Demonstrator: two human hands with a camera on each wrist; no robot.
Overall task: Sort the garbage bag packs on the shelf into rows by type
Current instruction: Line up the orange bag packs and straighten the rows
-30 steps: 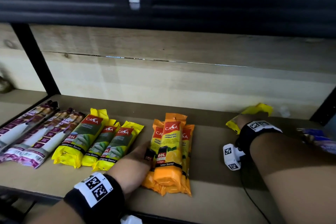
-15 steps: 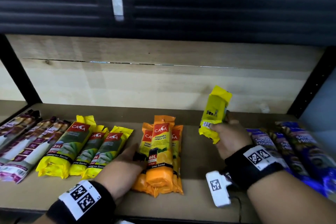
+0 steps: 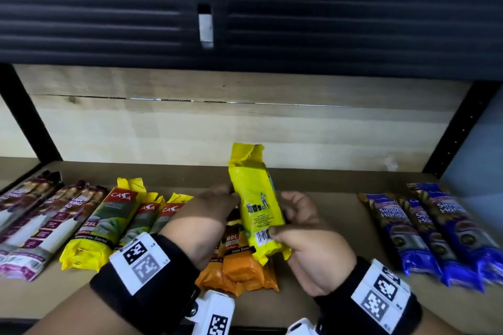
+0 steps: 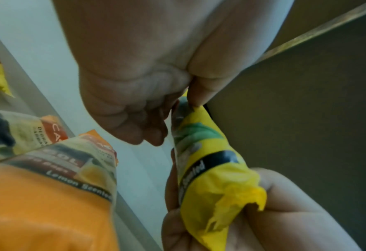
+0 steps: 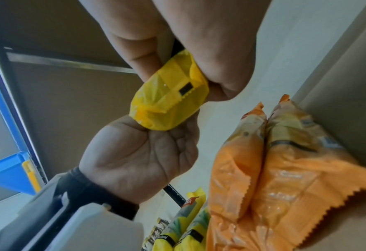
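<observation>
The yellow pack (image 3: 255, 207) is held upright in the air over the orange packs (image 3: 239, 266), printed back toward the head camera, near the middle of the shelf (image 3: 321, 185). Its own row, the yellow packs (image 3: 109, 223), lies to the left, past the orange group. The main risk appears to be a fumbled handover: the slick film could slip and drop the pack onto the orange stack, mixing the types or knocking that pile askew. A sweep leftward could also drag a wrist across the orange packs. The right hand (image 3: 304, 239) grips the pack's lower end, thumb over the barcode and fingers curled behind. The left hand (image 3: 209, 215) pinches the pack's left edge between thumb and fingertips.
</observation>
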